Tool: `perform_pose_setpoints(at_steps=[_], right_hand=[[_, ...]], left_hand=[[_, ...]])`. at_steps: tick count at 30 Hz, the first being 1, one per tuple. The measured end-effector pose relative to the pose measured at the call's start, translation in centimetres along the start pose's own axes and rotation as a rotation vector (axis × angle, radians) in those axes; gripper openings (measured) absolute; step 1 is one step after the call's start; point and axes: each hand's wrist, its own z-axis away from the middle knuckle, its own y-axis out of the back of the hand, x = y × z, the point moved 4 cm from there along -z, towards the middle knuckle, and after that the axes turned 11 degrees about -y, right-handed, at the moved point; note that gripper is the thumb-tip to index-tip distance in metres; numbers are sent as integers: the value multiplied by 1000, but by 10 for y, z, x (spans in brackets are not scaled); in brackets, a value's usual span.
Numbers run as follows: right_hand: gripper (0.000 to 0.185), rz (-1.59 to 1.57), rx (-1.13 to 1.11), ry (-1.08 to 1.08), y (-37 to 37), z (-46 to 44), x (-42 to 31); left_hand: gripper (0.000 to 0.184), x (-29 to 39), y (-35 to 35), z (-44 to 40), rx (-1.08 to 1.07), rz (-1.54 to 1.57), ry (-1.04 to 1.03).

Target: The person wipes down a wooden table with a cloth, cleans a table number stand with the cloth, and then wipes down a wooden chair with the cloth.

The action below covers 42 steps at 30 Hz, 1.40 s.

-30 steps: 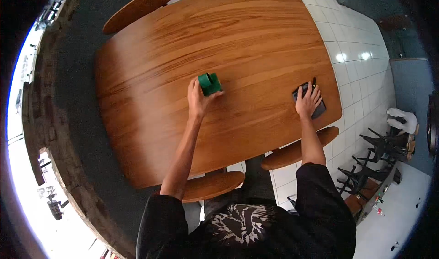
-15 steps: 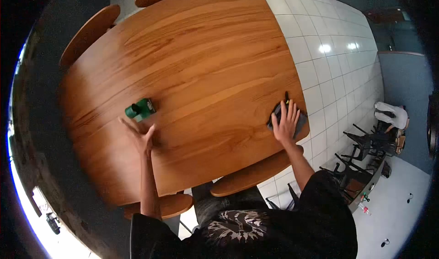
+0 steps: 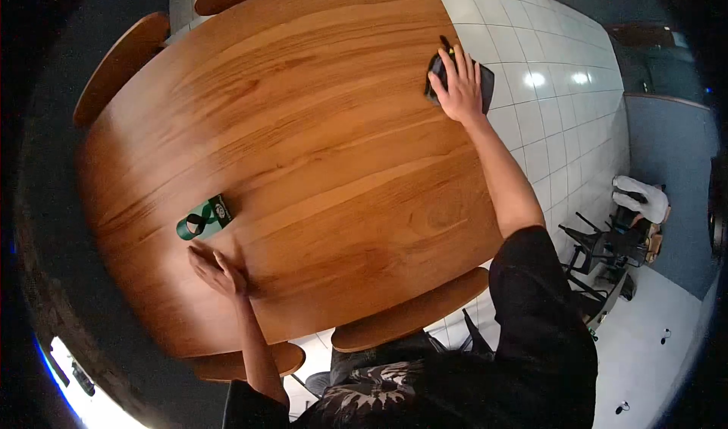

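- The green object (image 3: 206, 217) is lying on the wooden table (image 3: 326, 156), just beyond the fingertips of the left hand (image 3: 218, 272), farther from the person's body.
- The left hand is holding nothing; its thumb is standing apart from the fingers, and whether a fingertip is touching the object, I cannot tell.
- The right hand (image 3: 459, 88) is resting, fingers spread, over a dark pouch-like item (image 3: 487, 84), which is reaching past the table's edge.
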Motion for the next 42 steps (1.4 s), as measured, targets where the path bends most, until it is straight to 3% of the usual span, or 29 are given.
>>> perform_pose_setpoints(at_steps=[2, 5, 10, 12, 14, 19, 22, 25, 28, 32, 37, 42], right_hand=[[61, 73, 55, -73, -19, -20, -12], [64, -22, 31, 47, -17, -4, -61], [66, -215, -353, 235, 39, 180, -139], [65, -213, -470, 304, 61, 250, -126], [67, -180, -442, 252, 73, 263, -94], [58, -10, -230, 51, 59, 158, -29], [57, 16, -99, 17, 24, 76, -36], [57, 20, -54, 85, 0, 27, -103], [62, -44, -114, 223, -17, 36, -200], [62, -303, -280, 442, -1, 146, -288], [61, -326, -517, 535, 49, 280, -252], [57, -161, -364, 259, 51, 214, -163]], left_hand=[[67, -1, -3, -1, -8, 20, 21], [66, 4, 1, 1, -9, -23, -1], [65, 16, 7, -5, -11, -15, 2], [63, 18, 9, -4, 15, 10, 39], [63, 20, 10, -7, -12, -40, 27], [60, 17, 10, -6, -7, -78, 11], [60, 16, 9, -6, 7, -74, -8], [59, 20, 9, -6, 12, -79, -3], [58, 16, 10, -7, 29, -81, -18], [58, 20, 8, -8, 61, -14, 2], [56, 17, 8, -8, 52, -13, 21], [56, 21, 11, -9, 28, -39, 12]])
